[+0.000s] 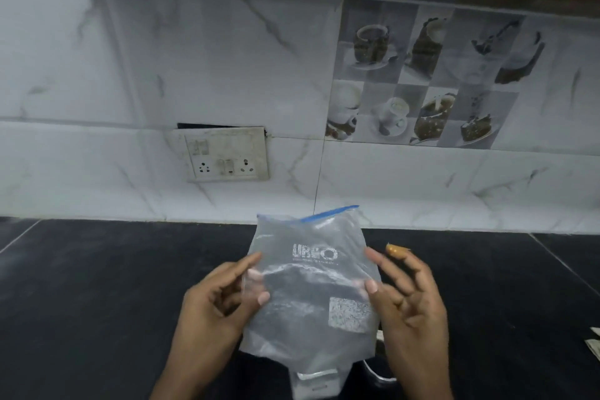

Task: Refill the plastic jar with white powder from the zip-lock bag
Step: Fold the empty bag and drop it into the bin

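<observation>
A clear zip-lock bag point(311, 282) with a blue zip strip on top and white print on its front hangs upright over the black counter. My left hand point(211, 308) pinches its left edge between thumb and fingers. My right hand point(409, 299) pinches the right edge with thumb and forefinger, its other fingers spread loosely. The bag looks cloudy, and I cannot make out how much powder is inside. Below the bag's lower end a clear plastic piece point(315, 383), possibly the jar, shows at the frame's bottom edge, mostly hidden.
The black stone counter point(97, 286) runs to a white marble-tiled wall with a socket panel point(227, 156). A curved pale rim point(378, 381) shows beside my right wrist. Paper scraps point(594, 347) lie at the right edge. Wooden cabinets hang above.
</observation>
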Motion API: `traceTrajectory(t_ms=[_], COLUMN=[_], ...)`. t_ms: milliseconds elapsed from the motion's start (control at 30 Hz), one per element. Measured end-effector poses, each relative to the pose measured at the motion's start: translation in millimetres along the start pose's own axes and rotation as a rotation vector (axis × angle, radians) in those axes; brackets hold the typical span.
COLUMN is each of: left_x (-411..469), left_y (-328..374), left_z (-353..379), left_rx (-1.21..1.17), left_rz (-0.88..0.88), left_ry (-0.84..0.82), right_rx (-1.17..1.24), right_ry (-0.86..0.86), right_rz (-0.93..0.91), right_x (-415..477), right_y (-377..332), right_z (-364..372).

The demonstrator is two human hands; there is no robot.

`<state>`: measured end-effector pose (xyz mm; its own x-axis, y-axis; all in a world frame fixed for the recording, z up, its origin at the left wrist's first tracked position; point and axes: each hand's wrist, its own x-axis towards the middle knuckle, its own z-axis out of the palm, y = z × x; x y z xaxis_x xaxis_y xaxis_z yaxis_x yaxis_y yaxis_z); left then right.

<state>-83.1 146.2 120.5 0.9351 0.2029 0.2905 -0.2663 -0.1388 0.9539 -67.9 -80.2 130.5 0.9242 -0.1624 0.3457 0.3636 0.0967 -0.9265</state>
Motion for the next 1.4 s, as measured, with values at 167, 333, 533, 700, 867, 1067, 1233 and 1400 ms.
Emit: traceTrajectory(t_ms=[167, 333, 533, 700, 867, 1067, 1233, 1400], left_x=[3.7, 4.8, -0.5, -4.9, -28.8, -24.8, -21.1, -26.8], left_y=[5.5, 4.3, 6.6, -10.8, -20.9, -26.9, -30.1, -45.4], left_z=[-7.3, -4.2, 8.4, 2.2, 11.4, 7.9, 1.5, -1.7], left_rx=[0.215, 0.287, 0.214, -0.215, -0.433, -0.295, -0.339, -0.5], left_rz=[0.177, 0.28, 0.331, -0.054, -0.354, -0.308, -0.298, -0.355], left_ry=[0.056, 0.063, -0.067, 0.003, -0.355, -0.257, -0.122, -0.099], right_rx=[-0.221, -0.938, -1.255, -0.458, -0.111, -0.03, 0.13, 0.154], right_ry=[-0.111, -0.201, -0.563, -0.33, -0.234, -0.216, -0.178, -0.165], right_rz=[-0.063, -0.314, -0.362, 0.104, 0.506, 0.546, 0.57, 0.52], right_x=[3.3, 7.8, 2.2, -6.0, -26.6, -24.9, -21.1, -28.1], right_y=[-11.9, -28.8, -34.0, -20.3, 6.2, 19.4, 24.3, 26.7], right_z=[-14.3, -27.2, 5.0, 13.7, 31.8, 24.8, 25.9, 29.2])
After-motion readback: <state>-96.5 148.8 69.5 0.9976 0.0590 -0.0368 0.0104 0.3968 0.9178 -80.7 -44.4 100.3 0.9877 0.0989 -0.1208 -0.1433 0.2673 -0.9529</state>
